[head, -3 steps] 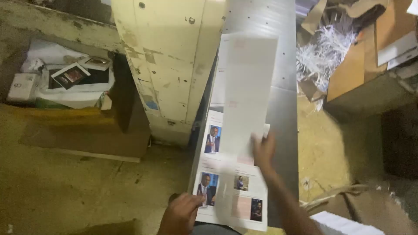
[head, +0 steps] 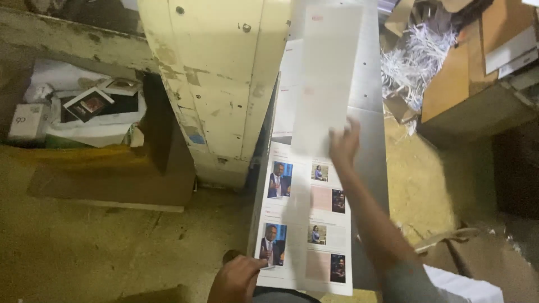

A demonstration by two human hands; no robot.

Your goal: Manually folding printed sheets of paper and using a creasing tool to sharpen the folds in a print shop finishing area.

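The left hand (head: 238, 278) presses on the near corner of a printed sheet (head: 306, 224) with small photos, lying on a grey metal table (head: 373, 134). The right hand (head: 343, 143), fingers spread, touches the lower edge of a long white strip of paper (head: 325, 78) lying over the sheet. Shredded paper (head: 412, 56) lies beyond the table.

White printed sheet (head: 306, 224) with blue and pink picture blocks; cream, chipped machine panel (head: 219, 84); grey table (head: 370, 140).
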